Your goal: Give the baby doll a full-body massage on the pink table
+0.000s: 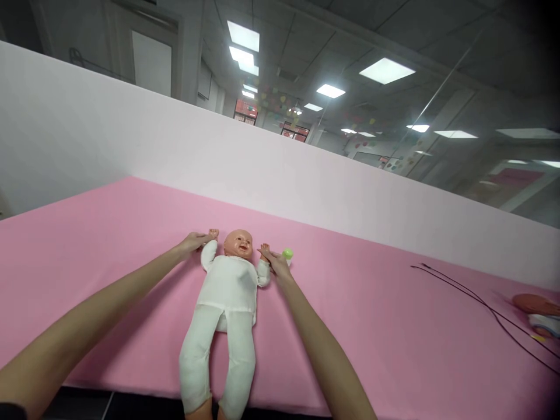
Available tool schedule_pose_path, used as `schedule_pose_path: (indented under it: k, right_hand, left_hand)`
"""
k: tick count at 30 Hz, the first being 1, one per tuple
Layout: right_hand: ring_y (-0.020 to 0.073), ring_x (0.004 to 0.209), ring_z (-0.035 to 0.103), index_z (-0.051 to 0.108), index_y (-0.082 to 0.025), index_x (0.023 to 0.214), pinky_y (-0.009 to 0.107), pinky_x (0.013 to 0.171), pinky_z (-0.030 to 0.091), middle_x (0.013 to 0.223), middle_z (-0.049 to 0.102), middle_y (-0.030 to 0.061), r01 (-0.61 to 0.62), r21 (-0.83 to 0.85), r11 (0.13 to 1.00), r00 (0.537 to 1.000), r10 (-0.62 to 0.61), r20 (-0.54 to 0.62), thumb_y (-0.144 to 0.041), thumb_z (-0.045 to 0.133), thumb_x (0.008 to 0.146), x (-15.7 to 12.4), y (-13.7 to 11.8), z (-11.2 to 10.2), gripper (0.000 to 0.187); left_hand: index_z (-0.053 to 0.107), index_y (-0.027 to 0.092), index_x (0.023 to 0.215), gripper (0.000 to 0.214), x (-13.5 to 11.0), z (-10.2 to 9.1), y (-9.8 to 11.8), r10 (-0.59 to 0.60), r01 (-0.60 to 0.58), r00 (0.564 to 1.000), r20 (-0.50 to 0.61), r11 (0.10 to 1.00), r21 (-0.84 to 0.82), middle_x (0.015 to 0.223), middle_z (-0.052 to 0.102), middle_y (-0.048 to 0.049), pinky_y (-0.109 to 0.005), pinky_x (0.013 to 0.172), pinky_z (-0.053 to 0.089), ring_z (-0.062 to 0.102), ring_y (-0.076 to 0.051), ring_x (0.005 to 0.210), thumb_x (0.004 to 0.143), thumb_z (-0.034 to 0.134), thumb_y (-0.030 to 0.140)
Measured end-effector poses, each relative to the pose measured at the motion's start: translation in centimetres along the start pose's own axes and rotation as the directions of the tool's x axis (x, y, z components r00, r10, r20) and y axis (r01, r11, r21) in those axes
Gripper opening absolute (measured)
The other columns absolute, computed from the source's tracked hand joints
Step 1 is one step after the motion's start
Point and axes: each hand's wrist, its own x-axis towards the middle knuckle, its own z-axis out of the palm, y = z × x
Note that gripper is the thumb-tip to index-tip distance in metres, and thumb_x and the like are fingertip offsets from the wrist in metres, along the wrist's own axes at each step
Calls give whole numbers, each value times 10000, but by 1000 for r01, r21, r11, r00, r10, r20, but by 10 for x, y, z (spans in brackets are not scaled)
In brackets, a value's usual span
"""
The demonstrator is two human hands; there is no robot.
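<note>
A baby doll (227,286) with a bald head and a white cloth body lies on its back on the pink padded surface (350,326). Both its arms are bent up beside its head, and its feet hang over the near edge. My left hand (195,240) closes on the doll's raised arm near the wrist, at the left of the head. On the other side, my right hand (276,262) grips the other forearm by its small hand. Just behind my right hand is a small bottle with a light green cap (287,254), partly hidden by the fingers.
A white low wall (271,169) runs along the back of the pink surface, with a glass pane above it. Thin dark cables (476,297) lie at the right. Near the right edge rests a second doll (538,306), partly out of view.
</note>
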Motion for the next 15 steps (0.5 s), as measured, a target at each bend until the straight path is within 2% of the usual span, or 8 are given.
schedule_pose_path:
  k: [2,3,5,7,9,10,13,15]
  right_hand:
    - [192,758,617,795,-161,1025,281,633,475,835,740,62,73,-3,997,991,-72,109,-532,850,680,-17,-3,-19,509]
    - [200,810,631,792,-179,1046,293,683,492,917,753,70,114,-13,993,978,-110,180,-515,871,671,-27,-3,-28,510]
    - [212,877,648,789,-193,1008,322,777,505,990,753,74,190,-41,981,928,-165,334,-463,895,672,-47,3,-44,443]
    - [214,900,656,784,-189,936,338,827,504,979,746,70,232,-76,970,867,-171,468,-420,898,683,-67,16,-55,361]
    - [215,902,660,780,-186,893,341,830,507,969,734,65,258,-92,962,816,-167,553,-389,902,674,-82,31,-59,322]
    - [214,906,660,780,-188,888,342,830,507,985,729,63,266,-91,960,799,-167,578,-371,905,667,-88,36,-59,313]
    - [207,888,649,782,-196,875,340,826,502,968,717,51,267,-78,961,797,-174,578,-346,890,684,-90,36,-54,266]
    - [199,849,636,783,-188,857,329,800,498,899,712,43,236,-64,970,836,-169,521,-362,879,701,-79,23,-46,253]
  left_hand:
    - [759,162,853,476,-13,-18,0,120,-121,984,132,993,-2,840,744,-81,-330,743,519,677,-243,828,634,877,569]
    - [769,171,893,423,-21,-26,-2,180,-187,960,215,982,12,894,751,-82,-342,788,523,677,-247,868,672,867,519]
    - [788,183,922,314,-39,-40,-11,263,-313,885,384,947,71,958,758,-90,-370,862,525,682,-266,934,708,853,404]
    - [813,205,934,244,-58,-45,-25,284,-414,797,533,900,140,1010,764,-95,-378,921,522,687,-278,991,717,830,316]
    - [832,241,950,215,-74,-45,-41,292,-489,721,628,857,163,1072,761,-97,-365,930,528,689,-272,1026,741,790,267]
    - [837,255,951,205,-81,-43,-47,294,-507,701,649,846,164,1090,758,-98,-358,914,536,690,-266,1026,759,766,254]
    - [840,262,960,212,-86,-38,-52,298,-499,717,630,850,166,1098,757,-96,-354,894,535,688,-266,1028,769,752,233]
    - [836,237,935,187,-78,-33,-43,288,-459,757,586,873,165,1024,770,-87,-359,893,522,689,-270,992,757,785,263]
